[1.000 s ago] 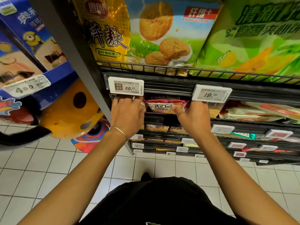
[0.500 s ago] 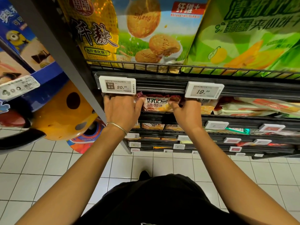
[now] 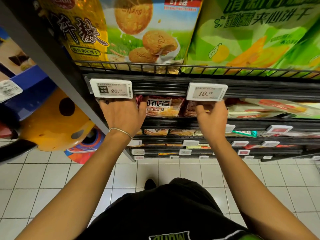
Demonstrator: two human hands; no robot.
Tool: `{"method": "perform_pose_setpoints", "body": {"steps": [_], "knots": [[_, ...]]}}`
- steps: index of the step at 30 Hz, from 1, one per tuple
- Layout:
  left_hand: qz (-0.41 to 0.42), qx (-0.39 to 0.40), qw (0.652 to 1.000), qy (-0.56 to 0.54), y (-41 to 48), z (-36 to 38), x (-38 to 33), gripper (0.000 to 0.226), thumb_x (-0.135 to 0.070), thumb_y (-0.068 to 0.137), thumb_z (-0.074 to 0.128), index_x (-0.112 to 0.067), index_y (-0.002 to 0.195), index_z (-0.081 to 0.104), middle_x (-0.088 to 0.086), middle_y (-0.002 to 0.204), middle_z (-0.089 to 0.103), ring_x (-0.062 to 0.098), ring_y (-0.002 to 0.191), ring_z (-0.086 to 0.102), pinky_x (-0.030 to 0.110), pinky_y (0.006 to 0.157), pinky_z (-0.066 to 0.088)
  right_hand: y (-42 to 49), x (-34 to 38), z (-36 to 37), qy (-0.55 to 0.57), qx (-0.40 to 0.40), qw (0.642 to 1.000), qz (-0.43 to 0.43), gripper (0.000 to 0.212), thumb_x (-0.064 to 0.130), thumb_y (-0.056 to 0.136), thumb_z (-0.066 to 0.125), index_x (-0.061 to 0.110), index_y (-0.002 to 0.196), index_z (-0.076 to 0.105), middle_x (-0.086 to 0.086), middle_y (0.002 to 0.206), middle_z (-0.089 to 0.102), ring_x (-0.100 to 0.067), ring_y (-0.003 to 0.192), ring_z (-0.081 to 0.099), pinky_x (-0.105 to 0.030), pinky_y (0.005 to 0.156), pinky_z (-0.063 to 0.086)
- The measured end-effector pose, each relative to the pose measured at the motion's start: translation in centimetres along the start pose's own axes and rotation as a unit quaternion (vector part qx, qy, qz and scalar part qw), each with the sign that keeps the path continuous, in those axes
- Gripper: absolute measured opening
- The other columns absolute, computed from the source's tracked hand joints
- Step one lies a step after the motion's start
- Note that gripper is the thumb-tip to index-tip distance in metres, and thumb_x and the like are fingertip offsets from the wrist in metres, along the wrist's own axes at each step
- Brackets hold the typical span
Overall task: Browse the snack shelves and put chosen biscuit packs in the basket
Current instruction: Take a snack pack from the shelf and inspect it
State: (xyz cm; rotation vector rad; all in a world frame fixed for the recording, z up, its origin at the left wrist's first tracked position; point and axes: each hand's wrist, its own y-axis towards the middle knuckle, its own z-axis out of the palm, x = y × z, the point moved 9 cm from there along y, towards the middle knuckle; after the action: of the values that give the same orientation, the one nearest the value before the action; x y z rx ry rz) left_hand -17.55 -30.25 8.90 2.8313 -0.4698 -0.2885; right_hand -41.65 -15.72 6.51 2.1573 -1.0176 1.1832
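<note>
A shop aisle with a white tiled floor and a black shelf unit that runs across the upper half of the view. On its top tier stand two big bags: a yellow-and-blue biscuit bag and a green bag.

Both bare arms reach forward from a black shirt to the second tier. The left hand lies back-up, its thumb splayed out against the left end of the biscuit pack. Its fingers run in under a price tag, so I cannot tell whether they are spread or gripping. The right hand is at the pack's right side, fingers bent at the knuckles with the tips hidden. I cannot tell whether they pinch anything.

The biscuit pack lies on the second tier between the two hands. It is red and orange, with bold dark lettering on a white patch. A second reddish pack is just beside it, partly behind the right hand.

Two white price tags clip to the rail above the hands, the left price tag reading 20.20 and the right price tag reading 19.99. One thin bracelet circles the left wrist.
</note>
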Motion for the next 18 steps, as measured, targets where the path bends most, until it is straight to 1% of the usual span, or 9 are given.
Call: {"method": "perform_pose_setpoints", "body": {"steps": [2, 3, 5, 7, 9, 11, 13, 16, 18], "knots": [[-0.001, 0.006, 1.0, -0.003, 0.2, 0.2, 0.0, 0.044, -0.044, 0.094, 0.054, -0.008, 0.08, 0.073, 0.023, 0.081, 0.069, 0.046, 0.093, 0.064, 0.064, 0.099, 0.036, 0.8, -0.9, -1.5, -0.04, -0.023, 0.999, 0.019, 0.016, 0.018, 0.095, 0.068, 0.014, 0.105, 0.056, -0.004, 0.102, 0.064, -0.035, 0.108, 0.062, -0.037, 0.082, 0.05], [-0.001, 0.007, 1.0, -0.001, 0.2, 0.3, -0.1, 0.043, -0.044, 0.095, 0.056, -0.007, 0.084, 0.074, 0.025, 0.088, 0.07, 0.049, 0.1, 0.062, 0.067, 0.101, 0.035, 1.5, -1.4, -1.7, -0.072, -0.01, 0.997, 0.032, 0.016, 0.021, 0.096, 0.067, 0.01, 0.104, 0.059, -0.008, 0.102, 0.065, -0.036, 0.104, 0.063, -0.039, 0.08, 0.051], [-0.004, 0.006, 1.0, 0.003, 0.3, 0.4, -0.1, 0.041, -0.043, 0.097, 0.06, -0.006, 0.091, 0.076, 0.027, 0.1, 0.07, 0.051, 0.111, 0.059, 0.069, 0.103, 0.032, 2.3, -2.2, -1.5, -0.13, 0.037, 0.99, 0.047, 0.026, 0.026, 0.099, 0.066, 0.003, 0.111, 0.067, -0.014, 0.108, 0.071, -0.034, 0.098, 0.066, -0.045, 0.083, 0.057], [-0.007, 0.006, 1.0, -0.002, 0.3, 0.3, -0.2, 0.039, -0.043, 0.098, 0.059, -0.008, 0.095, 0.077, 0.026, 0.106, 0.07, 0.05, 0.115, 0.057, 0.068, 0.105, 0.03, 2.4, -2.2, -1.3, -0.155, 0.061, 0.985, 0.042, 0.027, 0.028, 0.099, 0.067, 0.004, 0.111, 0.07, -0.014, 0.108, 0.073, -0.031, 0.096, 0.067, -0.046, 0.085, 0.059], [0.001, -0.009, 1.0, -0.015, 0.2, 0.0, -0.4, 0.035, -0.039, 0.097, 0.061, -0.008, 0.093, 0.076, 0.025, 0.101, 0.07, 0.05, 0.109, 0.06, 0.07, 0.104, 0.031, 2.0, -2.1, -1.2, -0.156, 0.058, 0.986, 0.025, 0.023, 0.031, 0.099, 0.068, 0.009, 0.103, 0.064, -0.011, 0.106, 0.072, -0.031, 0.1, 0.067, -0.047, 0.085, 0.057], [0.006, -0.014, 1.0, -0.024, 0.0, -0.2, -0.5, 0.034, -0.037, 0.095, 0.06, -0.007, 0.088, 0.074, 0.026, 0.095, 0.069, 0.05, 0.101, 0.062, 0.067, 0.101, 0.035, 1.4, -2.1, -1.2, -0.157, 0.044, 0.986, 0.013, 0.023, 0.034, 0.099, 0.068, 0.016, 0.098, 0.054, -0.008, 0.104, 0.069, -0.03, 0.1, 0.064, -0.047, 0.083, 0.056], [0.007, -0.012, 1.0, -0.024, -0.3, 0.0, -0.6, 0.035, -0.035, 0.093, 0.058, -0.004, 0.084, 0.071, 0.025, 0.089, 0.068, 0.049, 0.095, 0.062, 0.063, 0.1, 0.037, 1.2, -2.2, -1.6, -0.182, 0.018, 0.983, -0.004, 0.029, 0.039, 0.099, 0.069, 0.017, 0.095, 0.05, -0.007, 0.102, 0.062, -0.028, 0.094, 0.059, -0.042, 0.075, 0.05], [0.005, -0.008, 0.999, -0.046, -0.5, 0.4, -0.6, 0.037, -0.035, 0.096, 0.053, -0.006, 0.075, 0.065, 0.022, 0.076, 0.065, 0.045, 0.083, 0.061, 0.057, 0.096, 0.039, 0.8, -1.9, -2.4, -0.202, -0.028, 0.978, -0.036, 0.03, 0.041, 0.097, 0.071, 0.017, 0.096, 0.052, -0.004, 0.102, 0.05, -0.021, 0.086, 0.048, -0.036, 0.07, 0.038], [0.007, -0.006, 0.998, -0.067, -0.6, 0.6, -0.5, 0.038, -0.034, 0.098, 0.051, -0.007, 0.073, 0.062, 0.022, 0.07, 0.064, 0.044, 0.076, 0.061, 0.053, 0.09, 0.04, 0.7, -1.9, -2.8, -0.198, -0.047, 0.978, -0.044, 0.031, 0.039, 0.096, 0.073, 0.013, 0.1, 0.059, -0.002, 0.103, 0.046, -0.019, 0.084, 0.046, -0.035, 0.07, 0.039]]}}
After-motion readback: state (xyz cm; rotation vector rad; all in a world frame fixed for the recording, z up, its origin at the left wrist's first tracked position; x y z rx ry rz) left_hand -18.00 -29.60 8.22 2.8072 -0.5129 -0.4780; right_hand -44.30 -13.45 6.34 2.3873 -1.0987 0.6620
